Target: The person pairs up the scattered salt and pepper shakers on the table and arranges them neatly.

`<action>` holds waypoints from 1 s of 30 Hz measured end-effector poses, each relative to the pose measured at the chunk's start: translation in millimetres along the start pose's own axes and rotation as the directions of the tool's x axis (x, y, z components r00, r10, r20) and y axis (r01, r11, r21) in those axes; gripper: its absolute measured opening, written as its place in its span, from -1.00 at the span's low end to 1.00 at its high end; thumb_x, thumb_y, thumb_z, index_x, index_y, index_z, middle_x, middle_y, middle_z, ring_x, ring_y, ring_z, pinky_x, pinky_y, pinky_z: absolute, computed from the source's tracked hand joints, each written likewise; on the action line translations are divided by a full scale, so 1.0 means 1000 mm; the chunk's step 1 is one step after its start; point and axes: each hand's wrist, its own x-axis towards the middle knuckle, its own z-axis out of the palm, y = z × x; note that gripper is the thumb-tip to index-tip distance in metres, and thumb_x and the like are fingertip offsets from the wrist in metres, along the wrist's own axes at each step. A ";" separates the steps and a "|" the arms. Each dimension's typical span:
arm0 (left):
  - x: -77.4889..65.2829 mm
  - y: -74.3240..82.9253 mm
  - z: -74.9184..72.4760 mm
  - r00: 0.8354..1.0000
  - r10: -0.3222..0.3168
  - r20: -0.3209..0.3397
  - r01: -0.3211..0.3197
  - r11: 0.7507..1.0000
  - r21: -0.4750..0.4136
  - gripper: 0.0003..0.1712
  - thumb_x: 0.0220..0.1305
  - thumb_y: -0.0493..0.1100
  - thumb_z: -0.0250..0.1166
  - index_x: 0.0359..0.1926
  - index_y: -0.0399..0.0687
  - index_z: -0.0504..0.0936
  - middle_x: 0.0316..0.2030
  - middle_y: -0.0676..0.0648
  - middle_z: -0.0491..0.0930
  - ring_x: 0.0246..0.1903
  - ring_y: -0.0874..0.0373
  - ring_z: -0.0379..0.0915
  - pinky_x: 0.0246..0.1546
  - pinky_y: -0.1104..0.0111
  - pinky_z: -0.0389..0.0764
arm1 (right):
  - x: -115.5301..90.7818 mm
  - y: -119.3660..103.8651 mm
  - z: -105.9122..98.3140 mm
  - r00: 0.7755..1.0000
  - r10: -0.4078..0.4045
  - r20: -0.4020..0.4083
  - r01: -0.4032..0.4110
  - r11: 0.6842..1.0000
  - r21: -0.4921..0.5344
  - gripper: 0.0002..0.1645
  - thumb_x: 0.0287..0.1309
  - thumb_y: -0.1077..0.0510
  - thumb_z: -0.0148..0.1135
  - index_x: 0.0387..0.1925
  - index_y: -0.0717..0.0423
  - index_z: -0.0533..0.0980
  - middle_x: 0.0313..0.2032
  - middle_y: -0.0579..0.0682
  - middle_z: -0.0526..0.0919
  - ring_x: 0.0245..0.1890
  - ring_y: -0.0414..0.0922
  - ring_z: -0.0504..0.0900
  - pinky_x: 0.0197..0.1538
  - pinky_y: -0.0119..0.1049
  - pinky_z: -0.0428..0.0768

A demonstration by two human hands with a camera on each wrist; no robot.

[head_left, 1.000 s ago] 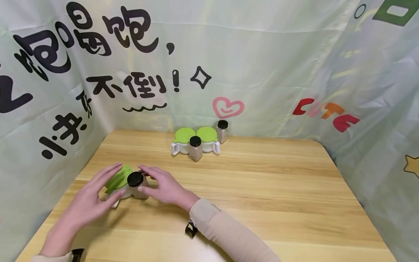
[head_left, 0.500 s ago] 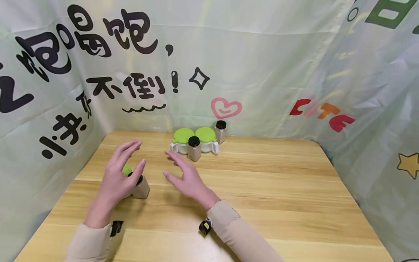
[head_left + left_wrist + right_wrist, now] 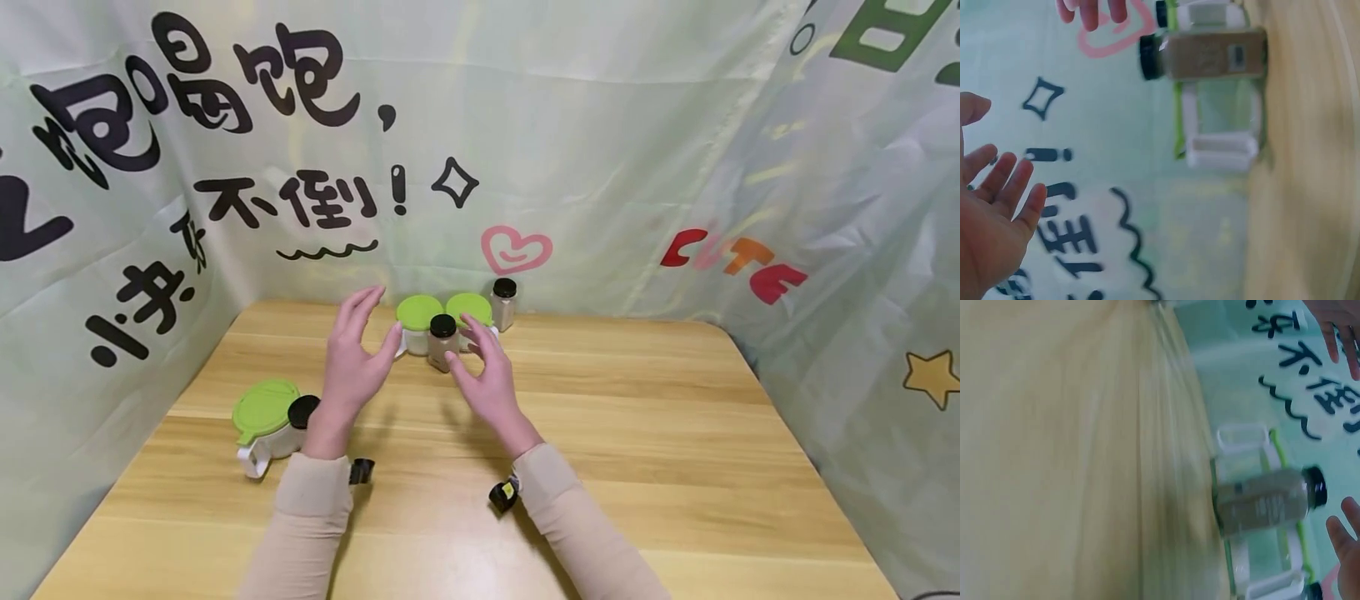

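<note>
Left on the counter [image 3: 637,450]: round green-lidded jar with white handle [image 3: 267,412]; black-capped bottle [image 3: 303,412] (partly hidden) just beside it. Next: left hand [image 3: 354,365], wide, holding nothing. Centre, far: square clear bottle with black cap and brown contents [image 3: 442,346], long axis upright, right of the left hand and nearer the right hand [image 3: 487,377], half-spread, holding nothing.

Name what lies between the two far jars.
In the head view, the right green-lidded pot, partly hidden by the right grip, lies between the front jar and rear jar.
</note>
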 end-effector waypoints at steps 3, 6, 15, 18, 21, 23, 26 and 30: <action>0.001 -0.007 0.014 0.994 -0.109 0.029 0.109 0.994 0.000 -0.31 0.29 -0.31 0.43 0.42 -0.26 0.47 0.34 -0.30 0.44 0.34 -0.19 0.37 0.41 -0.06 0.37 | 0.001 0.012 -0.005 0.999 0.045 -0.003 -0.045 0.998 -0.038 -0.25 0.33 0.24 0.38 0.49 0.15 0.35 0.41 0.10 0.45 0.32 0.10 0.54 0.35 0.04 0.56; 0.001 -0.017 0.026 0.969 -0.234 0.073 0.233 0.972 0.021 -0.28 0.31 -0.24 0.43 0.46 -0.20 0.43 0.41 -0.26 0.38 0.41 -0.18 0.28 0.47 -0.09 0.28 | 0.003 0.023 -0.008 0.996 0.086 0.011 -0.085 0.994 -0.066 -0.23 0.31 0.24 0.40 0.48 0.21 0.34 0.41 0.11 0.45 0.32 0.07 0.55 0.35 0.00 0.57; 0.010 -0.056 0.043 0.863 -0.456 0.216 0.457 0.888 0.049 -0.16 0.40 -0.12 0.35 0.58 -0.17 0.23 0.56 -0.26 0.13 0.53 -0.25 0.06 0.53 -0.18 0.13 | 0.014 0.039 -0.006 0.986 0.148 0.076 -0.141 0.986 -0.089 -0.19 0.24 0.26 0.46 0.46 0.27 0.33 0.35 0.16 0.49 0.28 0.09 0.57 0.30 -0.09 0.61; 0.012 -0.065 0.049 0.838 -0.484 0.253 0.490 0.871 0.043 -0.13 0.41 -0.09 0.34 0.60 -0.17 0.17 0.58 -0.26 0.07 0.54 -0.26 0.02 0.53 -0.18 0.12 | 0.017 0.043 -0.005 0.984 0.155 0.086 -0.145 0.983 -0.114 -0.17 0.22 0.27 0.47 0.46 0.28 0.33 0.33 0.18 0.51 0.26 0.09 0.58 0.29 -0.11 0.62; 0.012 -0.071 0.055 0.813 -0.510 0.281 0.518 0.854 0.050 -0.10 0.41 -0.04 0.33 0.62 -0.16 0.13 0.60 -0.25 0.03 0.56 -0.26 -0.02 0.54 -0.17 0.10 | 0.021 0.044 -0.004 0.982 0.163 0.098 -0.149 0.980 -0.135 -0.15 0.19 0.28 0.49 0.45 0.29 0.33 0.32 0.20 0.51 0.24 0.09 0.60 0.27 -0.09 0.63; 0.011 -0.074 0.057 0.798 -0.524 0.299 0.532 0.845 0.061 -0.08 0.42 -0.02 0.32 0.62 -0.16 0.11 0.61 -0.25 0.01 0.57 -0.26 -0.04 0.54 -0.18 0.07 | 0.022 0.044 -0.003 0.980 0.167 0.109 -0.150 0.978 -0.145 -0.14 0.18 0.28 0.50 0.46 0.30 0.33 0.32 0.20 0.50 0.22 0.10 0.60 0.26 -0.08 0.64; 0.010 -0.080 0.059 0.782 -0.535 0.320 0.544 0.837 0.069 -0.06 0.42 -0.01 0.32 0.64 -0.14 0.08 0.62 -0.24 -0.02 0.58 -0.26 -0.07 0.55 -0.19 0.04 | 0.025 0.043 0.001 0.978 0.167 0.125 -0.147 0.977 -0.155 -0.14 0.18 0.27 0.49 0.46 0.30 0.33 0.32 0.22 0.49 0.20 0.11 0.61 0.24 -0.08 0.65; 0.009 -0.086 0.058 0.756 -0.543 0.367 0.559 0.826 0.070 -0.03 0.43 -0.01 0.31 0.66 -0.11 0.01 0.64 -0.22 -0.10 0.60 -0.25 -0.16 0.55 -0.20 0.00 | 0.028 0.041 0.006 0.975 0.175 0.138 -0.150 0.973 -0.174 -0.16 0.20 0.27 0.48 0.46 0.26 0.35 0.32 0.22 0.50 0.17 0.10 0.61 0.23 -0.12 0.66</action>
